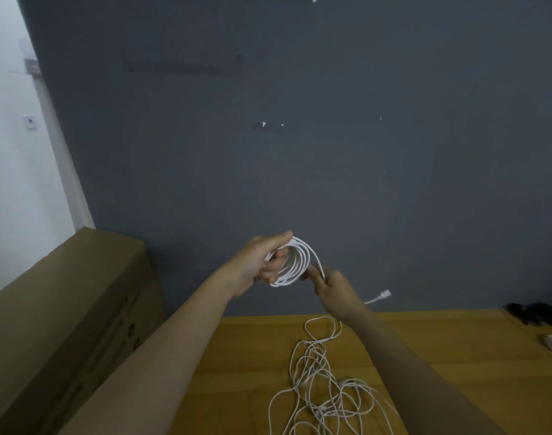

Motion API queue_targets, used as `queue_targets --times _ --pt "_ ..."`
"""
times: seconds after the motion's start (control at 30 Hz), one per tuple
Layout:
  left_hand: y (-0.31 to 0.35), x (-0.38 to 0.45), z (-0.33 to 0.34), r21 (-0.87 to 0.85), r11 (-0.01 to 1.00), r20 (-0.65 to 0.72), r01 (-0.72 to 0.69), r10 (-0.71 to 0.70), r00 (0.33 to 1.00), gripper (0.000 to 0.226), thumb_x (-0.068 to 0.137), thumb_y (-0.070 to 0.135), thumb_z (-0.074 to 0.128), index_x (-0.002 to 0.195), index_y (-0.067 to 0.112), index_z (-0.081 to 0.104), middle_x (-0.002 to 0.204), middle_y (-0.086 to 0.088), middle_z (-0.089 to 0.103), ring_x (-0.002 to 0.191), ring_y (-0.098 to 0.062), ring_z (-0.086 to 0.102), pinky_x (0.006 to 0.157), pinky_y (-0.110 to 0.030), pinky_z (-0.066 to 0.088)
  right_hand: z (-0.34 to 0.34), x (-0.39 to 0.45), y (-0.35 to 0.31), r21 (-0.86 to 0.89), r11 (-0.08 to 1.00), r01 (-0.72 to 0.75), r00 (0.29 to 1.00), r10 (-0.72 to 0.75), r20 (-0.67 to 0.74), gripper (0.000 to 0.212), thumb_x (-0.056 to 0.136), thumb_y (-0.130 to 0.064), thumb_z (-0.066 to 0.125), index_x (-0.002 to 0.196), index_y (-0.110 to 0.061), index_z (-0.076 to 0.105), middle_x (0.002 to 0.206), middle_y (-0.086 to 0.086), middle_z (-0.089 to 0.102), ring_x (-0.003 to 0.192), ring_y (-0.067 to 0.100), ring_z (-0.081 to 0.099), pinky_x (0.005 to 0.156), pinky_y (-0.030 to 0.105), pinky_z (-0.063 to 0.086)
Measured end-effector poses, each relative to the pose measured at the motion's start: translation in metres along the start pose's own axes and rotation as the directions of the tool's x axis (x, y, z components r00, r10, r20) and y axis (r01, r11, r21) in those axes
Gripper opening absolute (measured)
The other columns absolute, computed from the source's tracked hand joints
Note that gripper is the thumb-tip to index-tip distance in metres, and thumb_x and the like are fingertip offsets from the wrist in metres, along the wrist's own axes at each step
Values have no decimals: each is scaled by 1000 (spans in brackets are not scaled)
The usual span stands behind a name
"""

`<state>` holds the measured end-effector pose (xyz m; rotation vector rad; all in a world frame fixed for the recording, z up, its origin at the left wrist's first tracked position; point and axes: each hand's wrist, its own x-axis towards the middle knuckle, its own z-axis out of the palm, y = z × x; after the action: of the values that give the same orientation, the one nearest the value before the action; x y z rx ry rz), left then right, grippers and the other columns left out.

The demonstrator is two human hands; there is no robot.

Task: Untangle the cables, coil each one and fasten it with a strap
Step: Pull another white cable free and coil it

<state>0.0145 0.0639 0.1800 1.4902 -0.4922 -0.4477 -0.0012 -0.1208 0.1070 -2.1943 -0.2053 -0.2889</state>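
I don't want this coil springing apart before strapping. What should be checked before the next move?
1. Left hand grips the coil: ok.
2. Right hand pinches the loose end: ok.
3. Plug wound in: not ok, it hangs free past the right hand.
4. Coil free of the tangle on the table: cannot tell.
5. Strap within reach: cannot tell, none clearly seen.

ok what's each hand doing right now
Left hand: grips the white cable coil.
Right hand: pinches the cable's loose end by the coil; its plug hangs free.
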Motion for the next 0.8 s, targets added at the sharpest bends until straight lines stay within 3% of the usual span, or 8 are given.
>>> queue_targets --times 0.13,0.27,0.37,0.43,0.5,0.57,0.67,0.8 --pt "3 -2 -2 -144 990 -38 -13 8 999 45 98 38 38 59 18 32 35 8 20 31 -5 16 41 -19 28 9 -9 2 -163 983 88 991 -102 -81 25 98 -44 41 107 -26 55 58 -5 53 52 6 51 52 26 37" --pt "2 -4 -5 -295 955 -124 -29 -9 992 47 97 44 40 56 20 35 37 9 21 31 -4 17 41 -18 31 8 -16 -3 -132 979 158 936 -191 -297 16 99 -40 39 104 -29 50 60 -10 48 55 5 49 47 19 32" --pt "0 -2 -1 -368 925 -218 -97 16 976 46 98 47 38 60 21 35 43 9 24 36 -6 21 49 -19 35 13 -16 -3 -285 944 164 902 -260 -343 25 100 -35 38 96 -20 57 65 -12 48 58 7 48 49 23 29" --pt "-3 1 4 -347 926 -255 -148 59 965 41 100 43 36 66 20 35 48 9 28 40 -6 25 55 -21 33 19 -17 -2 -399 906 139 929 -259 -266 28 102 -33 37 105 -16 58 81 -3 59 69 18 57 56 31 36" --pt "-7 4 9 -356 917 -245 -182 96 965 32 103 32 36 74 19 37 52 7 37 44 -7 33 57 -21 33 26 -19 0 -538 829 150 968 -233 -90 32 103 -30 33 126 -14 50 102 7 62 84 31 61 64 35 40" --pt "-11 7 10 -304 935 -239 -184 112 965 25 104 23 37 79 17 39 57 4 45 47 -9 41 57 -22 39 32 -22 -3 -652 721 236 966 -245 78 34 103 -25 31 132 -12 42 109 11 61 89 33 60 65 34 38" --pt "-18 9 5 -149 980 -259 -131 89 962 25 104 19 36 79 15 40 61 3 50 54 -11 47 67 -28 40 31 -26 -19 -704 585 403 908 -355 224 32 101 -24 38 126 -9 51 104 11 65 90 31 62 73 36 41" --pt "-23 9 1 186 982 -263 13 37 964 29 104 30 33 81 16 43 65 4 55 67 -11 55 75 -28 38 19 -30 -33 -746 371 553 730 -647 221 14 80 -28 76 84 -15 72 68 0 66 62 19 63 57 27 46"
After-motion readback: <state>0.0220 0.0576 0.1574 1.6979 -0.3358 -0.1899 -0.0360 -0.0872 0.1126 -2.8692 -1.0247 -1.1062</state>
